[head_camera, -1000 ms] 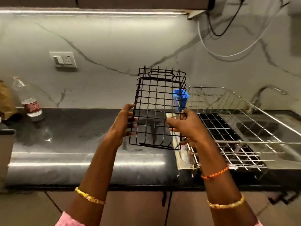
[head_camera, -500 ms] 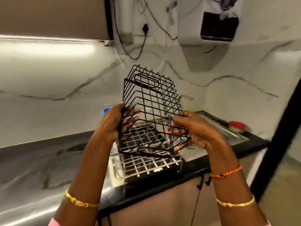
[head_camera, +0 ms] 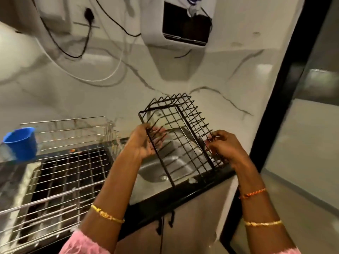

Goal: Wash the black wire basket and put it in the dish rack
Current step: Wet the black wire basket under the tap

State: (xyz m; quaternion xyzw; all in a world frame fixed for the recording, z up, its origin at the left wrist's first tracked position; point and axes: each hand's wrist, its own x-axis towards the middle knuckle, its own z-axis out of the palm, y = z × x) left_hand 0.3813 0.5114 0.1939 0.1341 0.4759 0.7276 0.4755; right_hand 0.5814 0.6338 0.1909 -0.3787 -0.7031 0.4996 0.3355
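Observation:
The black wire basket [head_camera: 180,133] hangs tilted in the air above the steel sink [head_camera: 166,167], its open side turned toward me. My left hand [head_camera: 145,142] grips its left rim with fingers curled through the wires. On the basket's right lower edge, my right hand [head_camera: 224,147] pinches the wires. The steel wire dish rack [head_camera: 60,173] stands on the counter to the left of the sink, apart from the basket.
A blue plastic cup [head_camera: 21,143] sits behind the rack at the far left. A white wall unit [head_camera: 180,32] with cables hangs above the sink. A dark door frame [head_camera: 286,99] borders the counter's right end. The black counter edge [head_camera: 176,200] runs below the sink.
The view has swung right. Both hands carried the basket from in front of the dish rack to above the sink, tilting it more onto its side.

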